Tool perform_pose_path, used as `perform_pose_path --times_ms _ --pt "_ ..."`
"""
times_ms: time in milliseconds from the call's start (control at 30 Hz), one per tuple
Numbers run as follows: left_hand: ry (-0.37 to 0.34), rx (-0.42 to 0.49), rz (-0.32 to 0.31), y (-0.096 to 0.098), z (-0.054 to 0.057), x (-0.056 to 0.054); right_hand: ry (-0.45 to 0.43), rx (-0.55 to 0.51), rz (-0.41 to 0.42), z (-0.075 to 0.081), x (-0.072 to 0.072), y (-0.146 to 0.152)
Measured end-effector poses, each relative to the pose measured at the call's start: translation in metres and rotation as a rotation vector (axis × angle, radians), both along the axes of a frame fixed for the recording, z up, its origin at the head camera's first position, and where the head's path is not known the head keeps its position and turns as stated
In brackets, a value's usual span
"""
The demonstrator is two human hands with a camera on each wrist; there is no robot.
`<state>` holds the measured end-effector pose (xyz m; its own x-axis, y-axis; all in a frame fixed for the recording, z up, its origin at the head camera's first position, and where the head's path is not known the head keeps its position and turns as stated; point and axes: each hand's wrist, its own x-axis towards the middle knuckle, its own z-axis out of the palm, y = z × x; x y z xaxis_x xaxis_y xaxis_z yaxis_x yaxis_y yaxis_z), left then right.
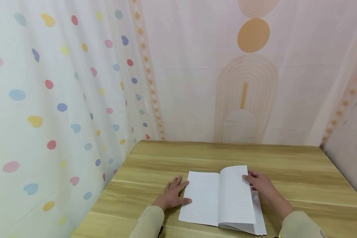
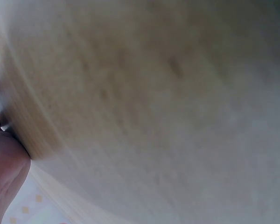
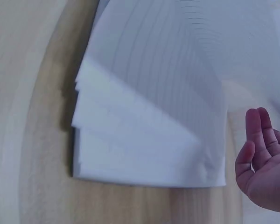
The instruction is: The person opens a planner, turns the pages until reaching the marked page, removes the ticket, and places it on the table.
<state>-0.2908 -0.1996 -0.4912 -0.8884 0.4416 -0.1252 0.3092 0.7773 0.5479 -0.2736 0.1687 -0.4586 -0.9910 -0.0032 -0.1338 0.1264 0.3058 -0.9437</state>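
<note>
A lined notebook (image 1: 200, 198) lies open on the wooden table, its left page flat. One right-hand page (image 1: 236, 195) is raised and bowed above the pages beneath it. My right hand (image 1: 263, 186) pinches that page at its outer edge, near the upper corner. From the right wrist view, the same hand (image 3: 268, 163) is beside the lifted page (image 3: 177, 56), with stepped page edges below. At the notebook's left edge rests my left hand (image 1: 172, 195), fingers spread, thumb and a fingertip touching the page. Only part of the left hand (image 2: 7, 170) shows in the blurred left wrist view.
The wood-grain table (image 1: 142, 165) runs back to a pale curtain (image 1: 190, 82) with arch patterns. On the left hangs a curtain with coloured dots (image 1: 62, 125). A pale surface (image 1: 351, 148) borders the table on the right.
</note>
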Motion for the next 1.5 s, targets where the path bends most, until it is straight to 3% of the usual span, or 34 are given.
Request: perform_pose_path --times_ms 233,400,600,733,867,1000,1067,1167,1267,1500 --pt "0.003 -0.002 -0.002 0.000 -0.001 0.001 0.004 -0.113 0.001 0.008 0.002 -0.009" --pt "0.002 -0.003 0.003 -0.001 -0.001 0.000 0.054 -0.221 0.022 0.015 0.006 -0.022" --pt "0.001 0.004 0.003 -0.001 0.000 -0.001 0.126 -0.228 0.047 0.016 0.009 -0.042" --pt "0.003 0.015 0.002 -0.001 0.000 0.000 0.177 -0.200 0.108 0.010 0.010 -0.053" --pt "0.004 0.011 0.007 -0.001 0.000 -0.001 0.303 -0.013 0.222 0.000 0.013 -0.061" --pt "0.002 0.015 0.013 -0.001 -0.001 -0.002 0.505 0.380 0.399 -0.015 0.019 -0.066" --pt "0.003 0.037 0.018 0.000 -0.001 -0.003 0.563 0.571 0.486 -0.021 0.024 -0.067" --pt "-0.002 0.090 0.040 0.001 -0.001 -0.004 0.576 0.758 0.585 -0.027 0.030 -0.068" --pt "-0.003 0.122 0.061 0.003 -0.001 -0.005 0.549 0.826 0.623 -0.028 0.033 -0.069" --pt "0.004 0.002 0.018 0.001 -0.001 -0.003 0.527 0.820 0.620 -0.030 0.033 -0.071"
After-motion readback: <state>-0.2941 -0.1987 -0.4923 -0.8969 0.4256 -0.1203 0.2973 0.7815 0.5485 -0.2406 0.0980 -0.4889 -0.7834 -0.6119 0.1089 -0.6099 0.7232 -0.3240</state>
